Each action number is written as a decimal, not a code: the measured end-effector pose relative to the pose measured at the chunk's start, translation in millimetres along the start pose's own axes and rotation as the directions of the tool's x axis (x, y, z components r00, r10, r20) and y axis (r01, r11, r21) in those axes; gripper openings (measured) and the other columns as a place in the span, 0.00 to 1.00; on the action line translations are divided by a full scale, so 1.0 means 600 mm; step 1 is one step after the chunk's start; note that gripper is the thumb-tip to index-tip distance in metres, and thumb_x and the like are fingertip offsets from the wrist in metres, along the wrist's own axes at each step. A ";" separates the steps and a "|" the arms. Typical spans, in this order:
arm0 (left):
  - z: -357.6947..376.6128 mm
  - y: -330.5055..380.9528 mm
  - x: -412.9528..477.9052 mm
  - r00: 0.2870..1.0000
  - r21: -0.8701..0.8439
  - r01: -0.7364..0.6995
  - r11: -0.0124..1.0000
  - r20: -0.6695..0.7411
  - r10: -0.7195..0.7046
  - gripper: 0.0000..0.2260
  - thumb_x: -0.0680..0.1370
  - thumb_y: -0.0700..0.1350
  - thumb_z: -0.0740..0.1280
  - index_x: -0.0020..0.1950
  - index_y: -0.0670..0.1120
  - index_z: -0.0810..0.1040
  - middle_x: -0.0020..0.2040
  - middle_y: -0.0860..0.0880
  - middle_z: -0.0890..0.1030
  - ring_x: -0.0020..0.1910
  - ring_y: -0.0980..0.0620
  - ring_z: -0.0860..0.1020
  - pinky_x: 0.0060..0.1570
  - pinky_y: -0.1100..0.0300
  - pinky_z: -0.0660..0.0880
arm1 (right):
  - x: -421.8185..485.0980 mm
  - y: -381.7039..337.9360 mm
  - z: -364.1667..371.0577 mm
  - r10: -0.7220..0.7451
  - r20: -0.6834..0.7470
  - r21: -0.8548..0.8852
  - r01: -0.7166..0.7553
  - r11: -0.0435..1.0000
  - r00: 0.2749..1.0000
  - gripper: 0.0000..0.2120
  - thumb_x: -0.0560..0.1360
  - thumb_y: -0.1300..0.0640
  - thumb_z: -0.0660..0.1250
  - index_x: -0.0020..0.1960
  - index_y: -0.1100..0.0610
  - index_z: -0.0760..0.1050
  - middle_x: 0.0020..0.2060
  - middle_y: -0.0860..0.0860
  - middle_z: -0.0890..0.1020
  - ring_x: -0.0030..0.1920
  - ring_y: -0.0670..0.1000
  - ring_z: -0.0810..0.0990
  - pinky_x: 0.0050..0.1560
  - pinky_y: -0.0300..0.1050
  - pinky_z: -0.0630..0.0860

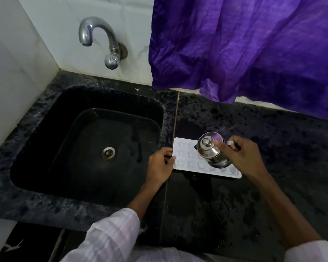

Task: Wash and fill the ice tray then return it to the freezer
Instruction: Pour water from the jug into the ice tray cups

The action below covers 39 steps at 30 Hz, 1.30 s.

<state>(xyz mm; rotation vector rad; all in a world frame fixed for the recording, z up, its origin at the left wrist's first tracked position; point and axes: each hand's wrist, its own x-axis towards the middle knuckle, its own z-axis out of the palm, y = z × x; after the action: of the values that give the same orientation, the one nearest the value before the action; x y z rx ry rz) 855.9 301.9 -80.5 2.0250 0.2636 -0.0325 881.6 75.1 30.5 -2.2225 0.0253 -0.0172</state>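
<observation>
A white ice tray (186, 157) lies flat on the dark granite counter, just right of the sink. My left hand (160, 165) holds the tray's left edge between fingers and thumb. My right hand (242, 157) grips a small steel jug (212, 150) with a lid, tilted over the right half of the tray. The jug hides several of the tray's cells. Whether water is running from the jug cannot be made out.
A black sink (83, 144) with a steel drain (108, 152) lies to the left. A chrome tap (100, 40) juts from the white tiled wall above it. A purple curtain (244, 48) hangs over the counter (273, 138) at the back right.
</observation>
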 end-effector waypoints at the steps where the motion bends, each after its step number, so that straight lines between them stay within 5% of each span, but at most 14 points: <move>1: 0.000 0.000 0.001 1.000 0.009 0.002 1.000 0.005 -0.002 0.14 0.76 0.40 0.72 0.61 0.42 0.81 0.52 0.47 0.85 0.41 0.55 0.81 0.46 0.66 0.77 | 0.005 0.000 0.001 -0.005 0.006 -0.004 0.005 1.000 1.000 0.25 0.72 0.48 0.74 0.31 0.59 0.62 0.26 0.50 0.63 0.29 0.45 0.61 0.32 0.40 0.62; 6: 0.001 -0.003 0.007 1.000 0.045 0.002 0.999 0.010 -0.003 0.16 0.76 0.40 0.73 0.63 0.43 0.80 0.52 0.47 0.85 0.42 0.55 0.81 0.48 0.64 0.78 | 0.022 0.003 0.007 -0.020 0.045 -0.033 0.021 0.999 0.999 0.26 0.71 0.46 0.75 0.30 0.55 0.61 0.25 0.49 0.63 0.29 0.46 0.62 0.33 0.43 0.64; 10: 0.004 -0.002 0.009 1.000 0.031 0.010 0.999 0.012 -0.011 0.14 0.76 0.39 0.73 0.62 0.43 0.81 0.50 0.47 0.85 0.41 0.55 0.81 0.46 0.64 0.79 | 0.031 -0.001 0.010 -0.053 0.076 -0.088 0.060 0.994 0.996 0.26 0.70 0.45 0.74 0.30 0.55 0.60 0.25 0.49 0.64 0.27 0.44 0.61 0.30 0.35 0.62; 18: 0.008 -0.005 0.010 1.000 0.023 0.012 1.000 0.010 -0.012 0.13 0.76 0.37 0.72 0.61 0.43 0.82 0.50 0.47 0.85 0.42 0.57 0.80 0.39 0.79 0.72 | 0.043 -0.009 0.013 -0.122 0.109 -0.138 0.137 0.981 0.986 0.26 0.71 0.45 0.74 0.30 0.55 0.60 0.25 0.49 0.66 0.27 0.44 0.63 0.30 0.35 0.64; 39: 0.011 -0.008 0.004 1.000 0.024 0.018 1.000 0.004 -0.018 0.13 0.77 0.37 0.70 0.62 0.42 0.81 0.50 0.46 0.85 0.37 0.63 0.78 0.36 0.79 0.71 | 0.062 0.002 0.014 -0.100 0.088 -0.149 0.112 0.982 0.991 0.26 0.70 0.44 0.74 0.30 0.55 0.61 0.24 0.48 0.66 0.25 0.43 0.64 0.28 0.31 0.64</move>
<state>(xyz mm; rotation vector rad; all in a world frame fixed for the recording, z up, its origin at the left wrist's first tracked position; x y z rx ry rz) 858.0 298.6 -88.2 2.0458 0.2805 -0.0511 918.7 80.3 24.3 -2.3744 -0.1408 0.0161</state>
